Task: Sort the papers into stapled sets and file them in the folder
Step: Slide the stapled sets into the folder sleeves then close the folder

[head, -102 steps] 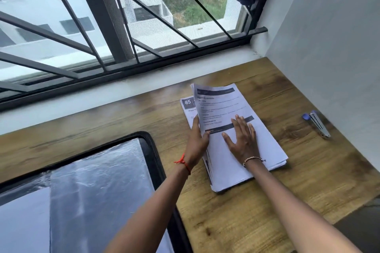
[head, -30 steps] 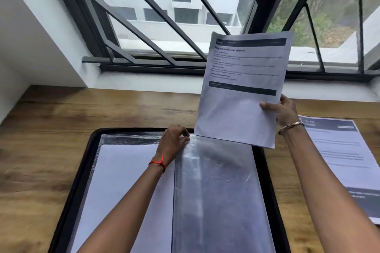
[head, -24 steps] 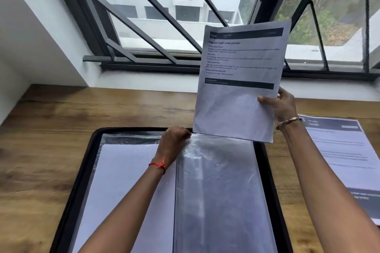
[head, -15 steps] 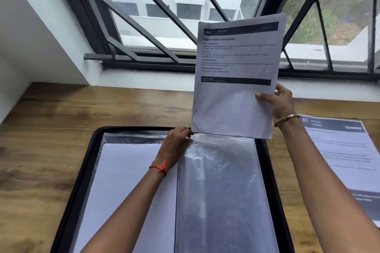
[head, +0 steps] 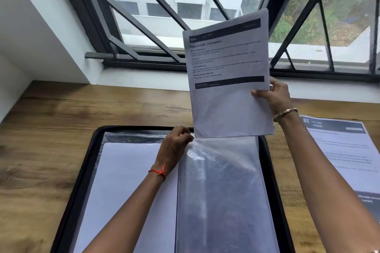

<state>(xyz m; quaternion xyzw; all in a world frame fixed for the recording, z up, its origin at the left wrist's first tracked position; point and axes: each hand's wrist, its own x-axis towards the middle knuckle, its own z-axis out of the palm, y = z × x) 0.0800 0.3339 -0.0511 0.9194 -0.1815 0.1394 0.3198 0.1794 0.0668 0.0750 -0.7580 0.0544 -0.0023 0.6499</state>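
An open black folder (head: 81,181) with clear plastic sleeves lies in front of me on the wooden desk. Its left sleeve holds white paper (head: 127,187); the right sleeve (head: 222,191) looks see-through and dark. My left hand (head: 174,148) pinches the right sleeve's top left corner. My right hand (head: 275,98) grips the right edge of a printed paper set (head: 228,80), held upright above the sleeve, its bottom edge at the sleeve's opening. More printed papers (head: 345,154) lie flat on the desk to the right.
A barred window (head: 185,16) and white sill run along the back of the desk (head: 51,129). A white wall stands at the far left. The desk's bare wood shows left of the folder.
My right hand brought the paper set from the stack over to the folder, then lowered and tilted it slightly toward the sleeve's top. My left hand stays pinching the sleeve's corner.
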